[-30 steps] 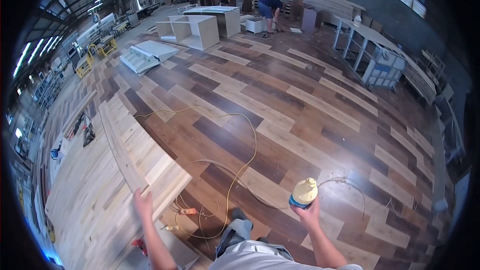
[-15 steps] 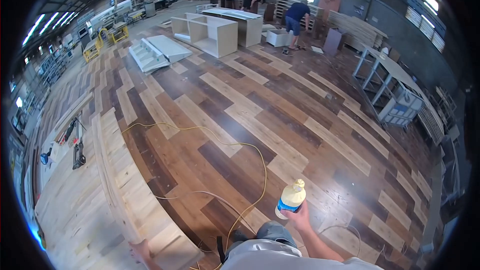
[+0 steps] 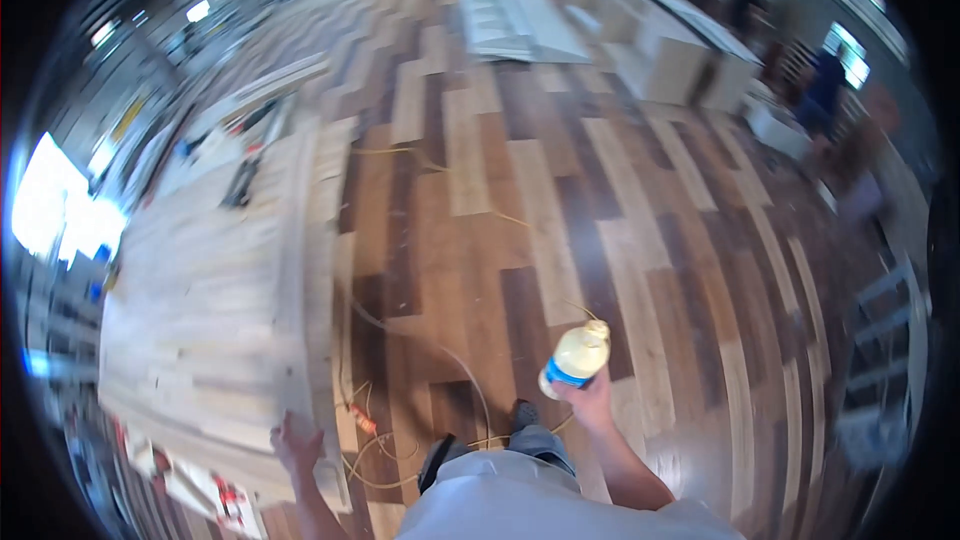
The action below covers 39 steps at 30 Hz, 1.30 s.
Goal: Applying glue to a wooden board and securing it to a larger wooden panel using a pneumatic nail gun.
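My right hand (image 3: 590, 400) is wrapped round a pale yellow bottle (image 3: 580, 352) with a blue label, holding it tilted over the floor in front of me. To my left lies a broad light-wood panel (image 3: 200, 310) at working height, with a long wooden strip (image 3: 292, 240) along its near-side edge. My left hand (image 3: 298, 442) is at that edge, close to the panel's lower right corner, fingers apart. It seems to touch the wood, though blur hides the exact contact. A black hand tool (image 3: 241, 180) lies on the panel's far part.
An air hose or cable (image 3: 385, 482) loops on the plank floor by my feet. Red-handled tools (image 3: 230, 500) lie below the panel. White panels (image 3: 525, 25) and cabinet boxes (image 3: 665, 55) stand ahead. A person (image 3: 822, 90) is at the far right, above a metal frame (image 3: 890, 340).
My view has swung left, so the panel and cabinets sit further right. The bottle remains in my right hand. My left hand now shows more fully at the panel's edge.
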### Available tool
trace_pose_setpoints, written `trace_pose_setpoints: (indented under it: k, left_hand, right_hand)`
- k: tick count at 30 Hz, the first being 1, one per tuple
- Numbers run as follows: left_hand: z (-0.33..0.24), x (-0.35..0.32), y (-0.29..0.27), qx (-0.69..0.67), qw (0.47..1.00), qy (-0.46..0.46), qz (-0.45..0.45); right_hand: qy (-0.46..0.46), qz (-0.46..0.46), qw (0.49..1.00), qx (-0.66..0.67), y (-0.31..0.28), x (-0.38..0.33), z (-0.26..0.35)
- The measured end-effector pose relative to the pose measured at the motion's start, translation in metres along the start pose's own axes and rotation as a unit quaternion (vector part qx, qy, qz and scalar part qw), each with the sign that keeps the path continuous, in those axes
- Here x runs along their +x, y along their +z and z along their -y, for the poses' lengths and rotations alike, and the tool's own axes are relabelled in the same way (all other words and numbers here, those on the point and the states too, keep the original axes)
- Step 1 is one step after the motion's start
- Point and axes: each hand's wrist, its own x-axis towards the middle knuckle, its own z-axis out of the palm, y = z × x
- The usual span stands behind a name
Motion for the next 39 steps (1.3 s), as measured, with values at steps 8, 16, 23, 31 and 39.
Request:
trace_pose_setpoints:
  k: [8,16,23,31,39]
  left_hand:
    - [-0.030,-0.057,0.003,-0.011,0.999,-0.047,-0.017]
    - [-0.024,-0.007,0.000,-0.019,0.998,-0.056,0.029]
    - [-0.010,0.022,0.011,-0.018,0.992,-0.096,0.081]
    - [-0.071,0.004,0.030,-0.050,0.944,-0.260,-0.196]
    - [-0.242,-0.108,0.152,-0.272,0.690,-0.653,-0.156]
  right_hand:
    - [0.034,0.105,0.994,-0.015,0.017,0.123,0.000]
    - [0.094,0.258,0.962,-0.006,0.129,0.199,-0.011]
    - [0.112,0.390,0.913,-0.050,0.239,0.257,-0.031]
    - [0.107,0.626,0.768,-0.081,0.393,0.313,-0.065]
    - [-0.202,0.891,0.323,-0.249,0.574,0.238,-0.050]
